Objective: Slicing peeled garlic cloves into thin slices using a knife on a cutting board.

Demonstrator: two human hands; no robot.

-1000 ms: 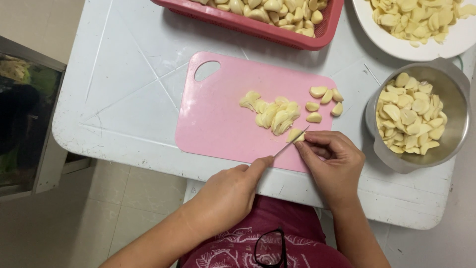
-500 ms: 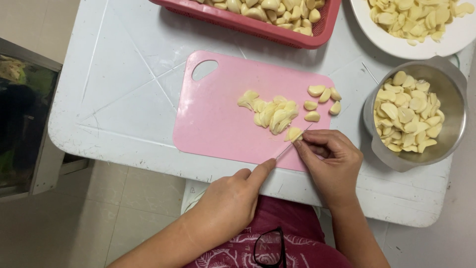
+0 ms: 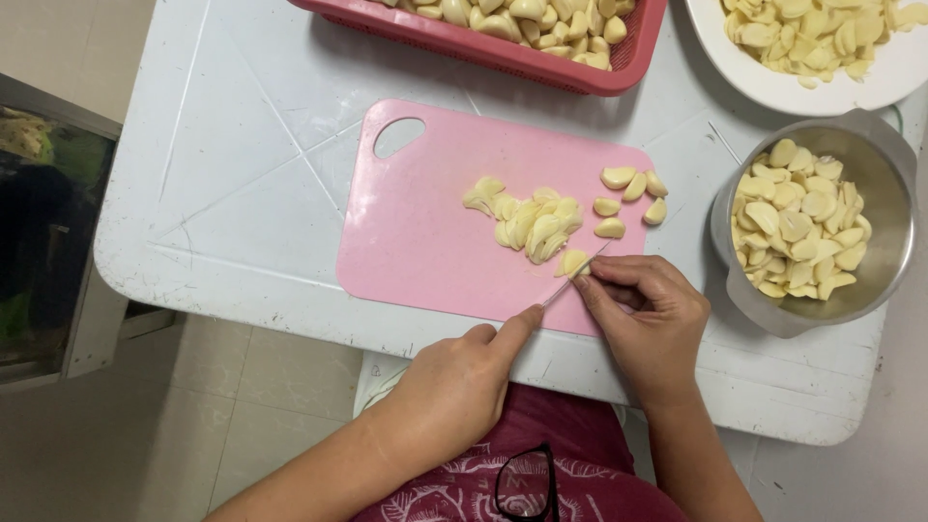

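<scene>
While the left hand (image 3: 454, 377) grips a small knife (image 3: 572, 278), forefinger laid along its back, the right hand (image 3: 650, 314) pinches a garlic clove (image 3: 572, 261) against the pink cutting board (image 3: 425, 242) on the white counter (image 3: 222, 184). Sliced garlic (image 3: 527, 222) lies heaped just above the blade, with whole cloves (image 3: 628, 193) beside it. A steel bowl (image 3: 894, 164) of slices stands to the right; a red basket (image 3: 541, 58) sits beyond.

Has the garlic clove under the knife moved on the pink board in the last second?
Yes. The clove now lies closer to the sliced pile on the pink board, farther from the board's near edge.
</scene>
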